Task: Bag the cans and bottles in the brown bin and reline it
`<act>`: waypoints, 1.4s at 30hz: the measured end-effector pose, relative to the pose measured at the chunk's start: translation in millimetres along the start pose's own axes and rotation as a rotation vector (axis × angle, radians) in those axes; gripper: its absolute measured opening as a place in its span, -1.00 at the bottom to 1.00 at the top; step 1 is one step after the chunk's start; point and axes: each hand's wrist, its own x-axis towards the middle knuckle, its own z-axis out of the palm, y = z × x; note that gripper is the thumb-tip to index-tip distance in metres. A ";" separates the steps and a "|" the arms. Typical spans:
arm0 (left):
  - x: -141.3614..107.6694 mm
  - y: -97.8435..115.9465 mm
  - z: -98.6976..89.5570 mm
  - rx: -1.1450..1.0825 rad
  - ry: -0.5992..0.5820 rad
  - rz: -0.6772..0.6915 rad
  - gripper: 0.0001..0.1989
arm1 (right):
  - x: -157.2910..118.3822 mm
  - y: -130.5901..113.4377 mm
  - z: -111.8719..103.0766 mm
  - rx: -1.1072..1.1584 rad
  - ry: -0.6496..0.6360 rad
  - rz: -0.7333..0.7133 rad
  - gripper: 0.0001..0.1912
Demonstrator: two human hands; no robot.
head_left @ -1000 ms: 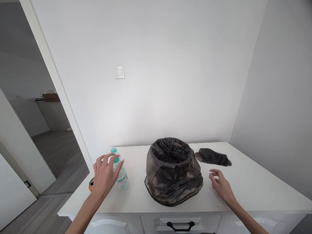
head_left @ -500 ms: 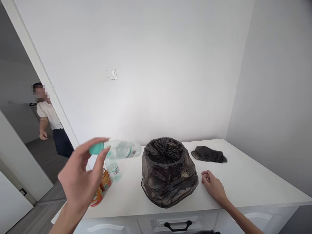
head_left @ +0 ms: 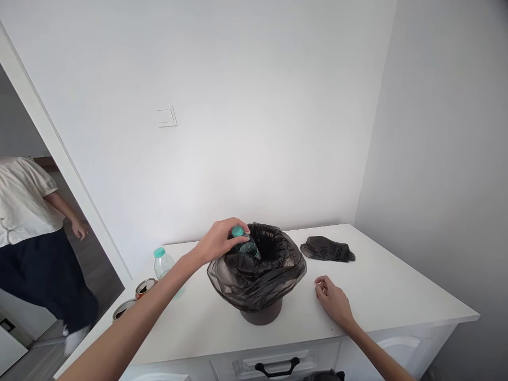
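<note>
My left hand (head_left: 226,239) pinches a clear plastic bottle (head_left: 249,247) by its green cap end, with the bottle's lower part down in the mouth of a bin (head_left: 262,313). A thin black garbage bag (head_left: 254,288) lines the bin and hangs over its rim; the bottle's bottom is hidden inside. To the right of the bin, my right hand (head_left: 332,300) rests on the white countertop (head_left: 206,333) with fingers curled and nothing seen in them.
Left of the bin stand another green-capped bottle (head_left: 162,262) and two opened cans (head_left: 145,287), partly behind my left forearm. A crumpled black bag (head_left: 327,248) lies at the back right. A person (head_left: 35,227) is in the doorway at left.
My left hand has carried the bottle right and lowered it into the bin's mouth. The bin's base now shows below the bag. The person in the doorway appears nearer.
</note>
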 end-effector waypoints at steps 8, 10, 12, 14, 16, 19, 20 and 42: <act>8.8 -15.4 12.9 0.045 -0.296 0.017 -0.73 | 0.9 0.9 -1.0 0.008 0.006 -0.002 -0.81; 8.1 -5.7 10.4 0.031 -0.299 -0.003 -0.70 | 0.5 2.2 -1.0 0.021 0.012 0.006 -0.81; 2.5 9.2 9.5 0.004 -0.253 -0.024 -0.62 | -0.5 1.4 -1.0 0.045 0.011 0.019 -0.81; -8.1 27.4 12.9 -0.007 -0.208 -0.018 -0.56 | -2.3 -6.0 -2.2 0.122 -0.008 0.031 -0.78; -21.8 45.6 20.9 0.022 -0.211 0.044 -0.55 | -4.9 -24.6 -7.4 0.305 -0.057 0.032 -0.68; -41.0 64.6 36.8 0.151 -0.225 0.187 -0.51 | -8.8 -76.3 -28.3 0.684 -0.159 0.047 -0.44; -45.7 67.6 41.6 0.206 -0.214 0.234 -0.50 | -9.8 -97.9 -38.8 0.792 -0.186 0.059 -0.40; -73.1 -0.1 27.3 -0.238 0.128 -0.294 -0.44 | -4.3 -252.8 -89.1 0.071 -0.225 -0.756 -0.61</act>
